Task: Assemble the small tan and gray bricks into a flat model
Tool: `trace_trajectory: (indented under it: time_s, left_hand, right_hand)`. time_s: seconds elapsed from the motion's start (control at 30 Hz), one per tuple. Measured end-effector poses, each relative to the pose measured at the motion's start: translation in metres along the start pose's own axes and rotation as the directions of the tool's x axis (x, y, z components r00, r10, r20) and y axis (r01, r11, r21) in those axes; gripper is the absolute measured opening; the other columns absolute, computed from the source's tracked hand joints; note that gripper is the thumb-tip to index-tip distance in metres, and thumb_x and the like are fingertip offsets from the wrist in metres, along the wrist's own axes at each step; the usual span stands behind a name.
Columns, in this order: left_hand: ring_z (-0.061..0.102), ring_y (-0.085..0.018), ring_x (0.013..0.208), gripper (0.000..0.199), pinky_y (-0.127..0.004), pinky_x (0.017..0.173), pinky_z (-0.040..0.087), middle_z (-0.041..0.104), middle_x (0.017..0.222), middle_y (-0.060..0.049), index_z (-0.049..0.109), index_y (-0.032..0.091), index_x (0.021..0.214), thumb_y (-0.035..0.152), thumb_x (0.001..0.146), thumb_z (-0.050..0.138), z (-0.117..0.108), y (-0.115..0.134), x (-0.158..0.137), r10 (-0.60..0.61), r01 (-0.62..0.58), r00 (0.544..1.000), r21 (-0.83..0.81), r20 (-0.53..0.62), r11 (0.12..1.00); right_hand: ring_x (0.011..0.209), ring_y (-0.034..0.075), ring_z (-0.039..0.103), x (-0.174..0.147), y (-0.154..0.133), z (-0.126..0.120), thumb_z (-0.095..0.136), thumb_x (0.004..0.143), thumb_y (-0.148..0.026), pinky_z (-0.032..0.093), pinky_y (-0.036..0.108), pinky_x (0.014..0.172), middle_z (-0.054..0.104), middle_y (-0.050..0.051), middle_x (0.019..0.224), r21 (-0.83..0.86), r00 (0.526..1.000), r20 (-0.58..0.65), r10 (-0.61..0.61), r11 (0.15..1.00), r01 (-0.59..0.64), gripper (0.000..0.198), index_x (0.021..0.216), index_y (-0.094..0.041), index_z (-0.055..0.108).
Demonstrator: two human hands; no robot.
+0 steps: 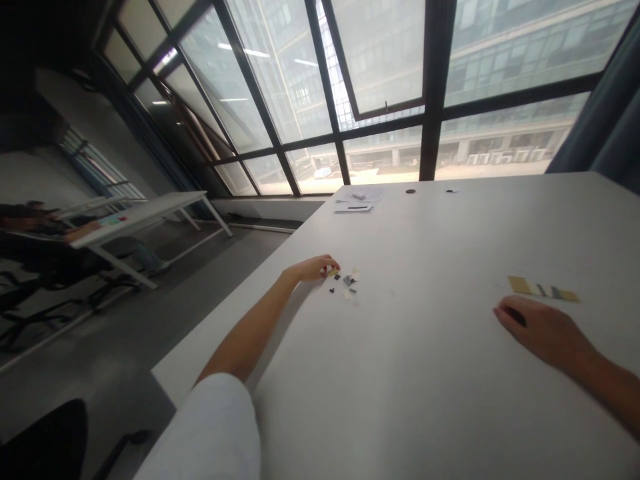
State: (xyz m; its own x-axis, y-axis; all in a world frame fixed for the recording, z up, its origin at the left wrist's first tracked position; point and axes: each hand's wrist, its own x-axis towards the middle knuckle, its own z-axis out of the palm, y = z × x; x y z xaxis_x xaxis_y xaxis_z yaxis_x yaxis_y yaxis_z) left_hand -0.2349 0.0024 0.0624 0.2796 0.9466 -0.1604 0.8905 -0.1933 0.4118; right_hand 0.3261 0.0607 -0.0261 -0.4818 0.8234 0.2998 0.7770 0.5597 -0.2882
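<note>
On the left part of the white table point(420, 373), my left hand point(314, 268) reaches to a loose group of small pieces. Its fingertips are closed at a small yellow piece point(333, 272). Right beside them lie several small grey, black and pale pieces point(348, 281), which look like building bricks. My right hand point(543, 330) rests on the table at the right, fingers curled in a loose fist with a dark hollow inside. Just beyond its knuckles lies a flat yellow strip point(520, 285) with white and grey sections, apart from the hand.
White papers point(355, 200) with a dark pen-like object lie at the far left corner. A round black grommet point(411, 191) and a small dark object point(451, 191) are near the far edge. Windows stand behind. At left are another table point(150, 210), a seated person and a chair point(50, 440).
</note>
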Motion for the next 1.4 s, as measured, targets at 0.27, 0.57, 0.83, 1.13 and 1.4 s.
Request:
trace_trajectory:
  time_s: [0.27,0.57,0.83,1.13,1.4]
  left_hand:
    - [0.063,-0.017,0.086,0.029,-0.028,0.085,0.05,0.068,0.106,-0.006,0.067,0.018,0.103,0.03,0.077,0.062,-0.015,0.027,0.008,0.049,-0.012,0.97,0.151,-0.24,0.988]
    - [0.06,-0.013,0.078,0.034,-0.025,0.076,0.05,0.066,0.09,-0.003,0.06,0.018,0.112,0.022,0.079,0.06,0.035,0.138,0.071,0.298,-0.29,0.855,0.084,-0.424,0.953]
    - [0.058,-0.012,0.07,0.032,-0.023,0.07,0.047,0.065,0.082,0.0,0.062,0.018,0.108,0.017,0.076,0.063,0.124,0.239,0.143,0.426,-0.447,0.856,-0.003,-0.293,0.895]
    - [0.059,-0.014,0.068,0.027,-0.024,0.065,0.045,0.066,0.08,-0.001,0.066,0.018,0.104,0.021,0.077,0.064,0.152,0.279,0.162,0.403,-0.413,0.871,0.026,-0.28,0.91]
    - [0.057,-0.013,0.066,0.027,-0.023,0.063,0.043,0.063,0.075,0.001,0.066,0.018,0.105,0.022,0.078,0.064,0.155,0.275,0.161,0.422,-0.44,0.864,-0.003,-0.274,0.898]
  right_hand:
    - [0.07,0.023,0.063,0.001,-0.001,0.0,0.044,0.094,-0.046,0.036,0.032,0.06,0.068,0.006,0.078,-0.045,1.0,-0.011,-0.009,0.999,0.008,0.032,0.079,-0.023,0.061]
    - [0.068,0.019,0.06,0.003,-0.012,-0.01,0.047,0.093,-0.039,0.035,0.029,0.062,0.067,0.004,0.075,-0.016,1.0,-0.025,-0.004,1.0,0.004,0.028,0.077,-0.022,0.062]
    - [0.071,0.017,0.061,0.003,-0.015,-0.016,0.054,0.09,-0.031,0.041,0.027,0.067,0.068,0.002,0.081,0.198,0.995,-0.081,0.059,0.979,-0.042,0.022,0.104,-0.022,0.067]
    - [0.069,0.014,0.06,0.005,-0.017,-0.021,0.067,0.081,-0.022,0.041,0.025,0.067,0.069,0.002,0.091,0.215,0.992,-0.126,0.017,0.977,0.011,0.039,0.12,-0.022,0.063]
    - [0.072,0.015,0.06,0.006,-0.017,-0.026,0.067,0.082,-0.021,0.039,0.025,0.067,0.068,0.001,0.087,0.175,0.993,-0.109,-0.042,0.983,0.061,0.029,0.111,-0.021,0.064]
